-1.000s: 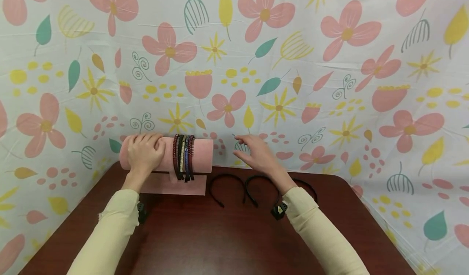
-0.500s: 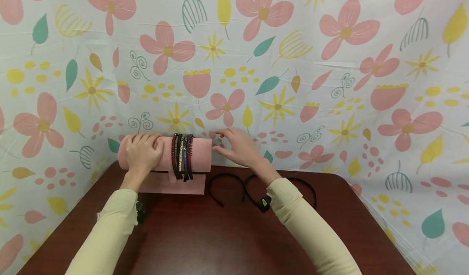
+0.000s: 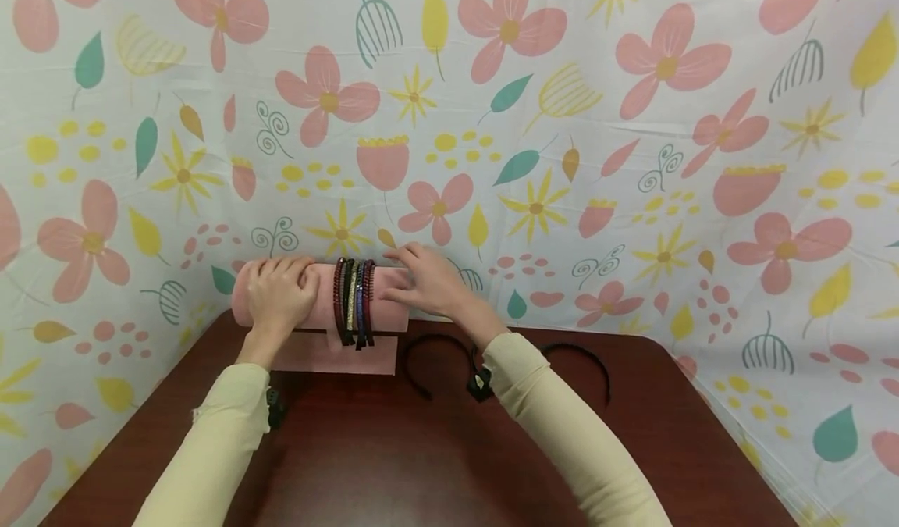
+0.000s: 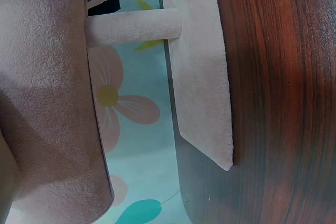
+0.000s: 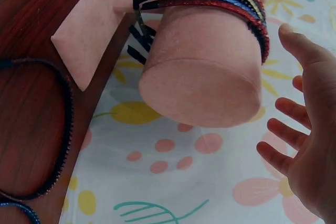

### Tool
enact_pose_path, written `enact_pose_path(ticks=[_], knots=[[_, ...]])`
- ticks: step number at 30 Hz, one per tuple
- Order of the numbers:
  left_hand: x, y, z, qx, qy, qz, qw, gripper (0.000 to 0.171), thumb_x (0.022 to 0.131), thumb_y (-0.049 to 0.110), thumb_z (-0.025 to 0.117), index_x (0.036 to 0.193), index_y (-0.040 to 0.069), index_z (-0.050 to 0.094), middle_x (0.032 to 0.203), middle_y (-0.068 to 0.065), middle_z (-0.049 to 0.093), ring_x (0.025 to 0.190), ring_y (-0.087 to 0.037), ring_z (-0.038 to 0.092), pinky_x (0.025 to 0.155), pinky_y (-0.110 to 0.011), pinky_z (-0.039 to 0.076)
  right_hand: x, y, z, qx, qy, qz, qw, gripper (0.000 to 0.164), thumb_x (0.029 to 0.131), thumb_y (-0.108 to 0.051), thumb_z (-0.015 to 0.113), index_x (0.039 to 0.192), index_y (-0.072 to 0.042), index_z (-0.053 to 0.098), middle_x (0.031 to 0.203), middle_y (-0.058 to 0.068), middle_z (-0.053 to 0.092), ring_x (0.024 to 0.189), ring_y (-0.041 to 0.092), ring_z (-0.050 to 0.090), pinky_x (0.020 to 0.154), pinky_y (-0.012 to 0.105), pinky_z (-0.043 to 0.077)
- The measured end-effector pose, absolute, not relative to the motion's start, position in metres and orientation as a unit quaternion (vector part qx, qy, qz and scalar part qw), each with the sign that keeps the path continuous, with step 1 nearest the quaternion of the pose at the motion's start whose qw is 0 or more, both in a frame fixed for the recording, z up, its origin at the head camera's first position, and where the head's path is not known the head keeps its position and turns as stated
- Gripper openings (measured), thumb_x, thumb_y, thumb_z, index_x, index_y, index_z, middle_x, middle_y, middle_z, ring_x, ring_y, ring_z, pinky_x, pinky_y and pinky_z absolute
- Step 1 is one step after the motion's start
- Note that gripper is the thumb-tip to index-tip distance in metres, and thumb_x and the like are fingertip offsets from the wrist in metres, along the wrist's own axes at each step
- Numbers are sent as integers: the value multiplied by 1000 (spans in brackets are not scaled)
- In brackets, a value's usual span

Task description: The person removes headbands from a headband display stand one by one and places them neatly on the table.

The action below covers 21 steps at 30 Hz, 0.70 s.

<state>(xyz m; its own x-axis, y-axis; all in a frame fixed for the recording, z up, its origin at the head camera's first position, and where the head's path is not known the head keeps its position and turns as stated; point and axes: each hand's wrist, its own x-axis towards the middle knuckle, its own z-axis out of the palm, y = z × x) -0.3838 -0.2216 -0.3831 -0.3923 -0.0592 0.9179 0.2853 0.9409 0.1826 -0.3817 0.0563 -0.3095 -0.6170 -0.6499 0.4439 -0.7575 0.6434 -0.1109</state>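
A pink, fuzzy headband stand (image 3: 325,302) has a thick horizontal roll on a post and flat base. Several glittery headbands (image 3: 360,300), in red, black, gold and blue, ring the roll side by side. My left hand (image 3: 281,293) grips the left part of the roll from above. Its fingers are mostly outside the left wrist view, where the bare roll (image 4: 47,77) fills the left side. Near the roll's right end my right hand (image 3: 430,281) is held with fingers spread and nothing in it. In the right wrist view that right hand (image 5: 315,124) is apart from the headbands.
Loose headbands lie on the dark wooden table (image 3: 365,449) right of the stand: one (image 3: 414,384) by the base and another (image 3: 607,375) farther right. My right forearm covers part of that area. A floral cloth (image 3: 435,160) hangs right behind the table.
My right hand has moved left, from above the loose headbands to the right end of the roll. My left hand keeps its hold on the stand, and the headbands on it look unmoved.
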Motion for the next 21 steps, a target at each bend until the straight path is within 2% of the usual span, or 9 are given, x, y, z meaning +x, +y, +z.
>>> enact_pose_path(ticks=[5, 10, 15, 21], knots=[[-385, -221, -383, -70, -817, -161, 549, 35, 90, 30, 50, 97, 9, 78, 98, -11, 76, 96, -35, 68, 99, -54, 43, -388, 49, -317, 397, -890, 140, 174, 73, 84, -56, 70, 143, -20, 50, 135, 8, 55, 115, 26, 57, 94, 43, 50], [-384, -220, -382, -68, -819, -163, 547, 35, 90, 30, 50, 97, 10, 78, 99, -11, 77, 96, -35, 68, 99, -53, 42, -393, 43, -324, 391, -895, 137, 164, 82, 80, -60, 72, 148, -23, 44, 142, 4, 50, 124, 26, 53, 99, 44, 48], [-383, -220, -381, -68, -817, -161, 549, 35, 90, 30, 50, 97, 9, 78, 99, -11, 76, 96, -35, 68, 99, -53, 42, -397, 34, -330, 371, -911, 120, 132, 100, 75, -70, 70, 156, -29, 29, 158, 1, 36, 140, 27, 41, 110, 53, 39], [-383, -220, -381, -68, -817, -160, 549, 35, 90, 29, 49, 97, 9, 78, 99, -11, 77, 96, -35, 68, 99, -54, 43, -400, 26, -336, 368, -915, 111, 120, 113, 71, -73, 71, 159, -26, 20, 164, 2, 26, 147, 30, 32, 113, 60, 33]])
